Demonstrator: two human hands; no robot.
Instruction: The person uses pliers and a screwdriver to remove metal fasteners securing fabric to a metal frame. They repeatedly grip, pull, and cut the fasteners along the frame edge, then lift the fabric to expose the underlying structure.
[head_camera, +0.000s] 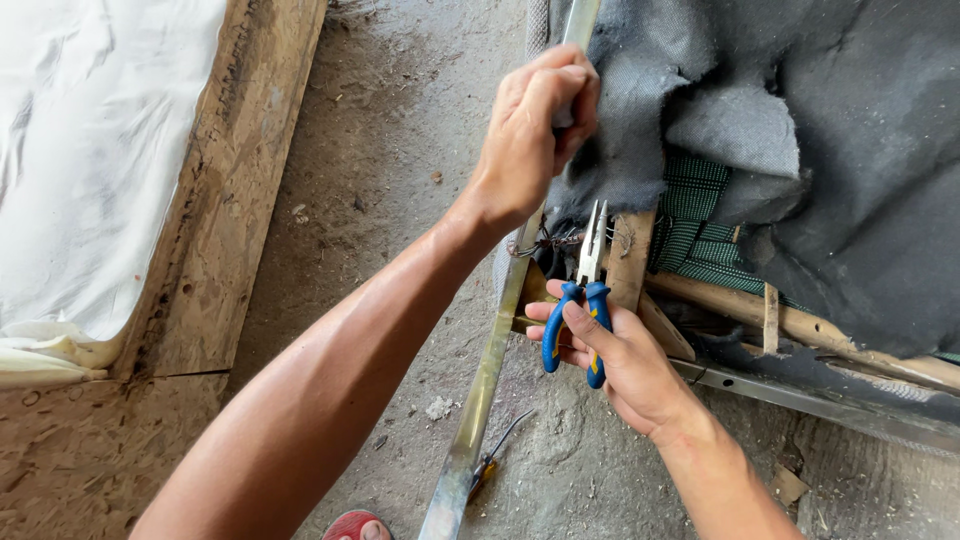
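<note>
My left hand (532, 130) is closed on the edge of the grey fabric (800, 130) and pulls it at the top of a long metal bar (480, 400). My right hand (610, 355) grips blue-handled needle-nose pliers (585, 290). The plier tips point up at a tangle of wire and staples (545, 243) beside a wooden frame piece (630, 260). Green webbing (700, 225) shows through a tear in the fabric.
A chipboard panel (210, 230) with white sheeting (90, 150) lies at the left. A concrete floor (390, 150) runs between. A small tool with a yellow handle (490, 465) lies on the floor by the bar. A red sandal (355, 526) shows at the bottom edge.
</note>
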